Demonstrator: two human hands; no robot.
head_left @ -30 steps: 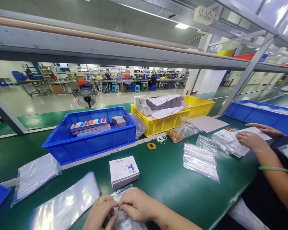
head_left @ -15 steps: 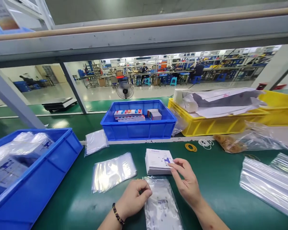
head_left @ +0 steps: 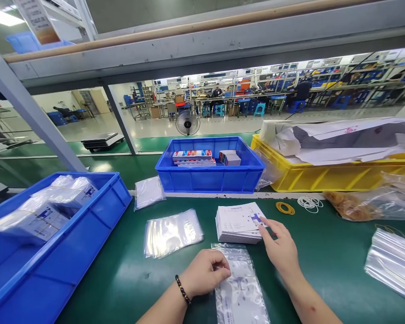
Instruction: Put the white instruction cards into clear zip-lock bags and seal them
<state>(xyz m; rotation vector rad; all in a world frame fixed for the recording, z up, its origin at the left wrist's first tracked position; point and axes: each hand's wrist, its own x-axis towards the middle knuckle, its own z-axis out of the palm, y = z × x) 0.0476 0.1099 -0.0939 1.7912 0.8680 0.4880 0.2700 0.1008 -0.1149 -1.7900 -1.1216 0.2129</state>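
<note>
My left hand, with a dark bead bracelet on the wrist, is curled and pinches the left edge of a clear plastic bag that has a printed card inside and lies flat on the green table. My right hand reaches forward, and its thumb and fingers grip the near right corner of a stack of white printed cards just beyond the bag.
A pile of empty clear bags lies left of the stack. A blue bin at left holds bagged cards. Behind are a blue bin with boxes, a yellow bin, rubber bands and more clear bags at right.
The view has swung left from a co-worker's side to my own place. My right hand left the bag and went forward to the card stack; my left hand stays on the bag.
</note>
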